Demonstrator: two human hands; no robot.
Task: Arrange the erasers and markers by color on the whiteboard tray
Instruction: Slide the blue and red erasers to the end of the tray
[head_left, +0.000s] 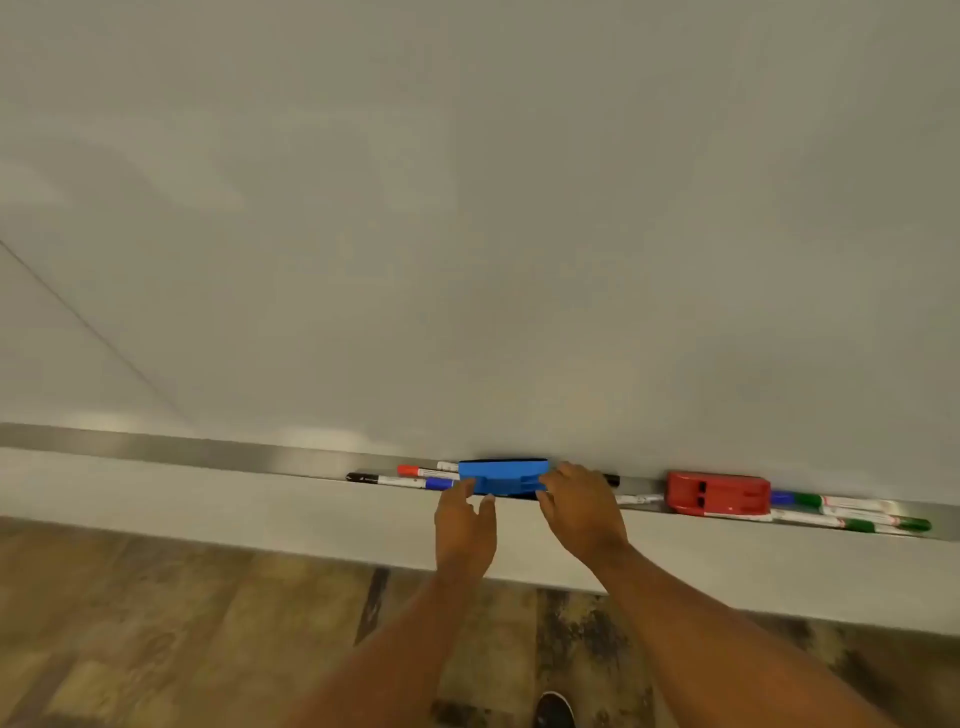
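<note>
The blue eraser (503, 478), lying in the whiteboard tray (208, 452) left of the red eraser (718, 493), is being gripped at its ends by the curled fingers of the left hand (464, 530) and right hand (582, 512).

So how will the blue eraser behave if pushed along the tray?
Probably stiff and light: the eraser looks like moulded plastic. Low and flat, so unlikely to roll. Sliding it would likely nudge the markers beside it.
</note>
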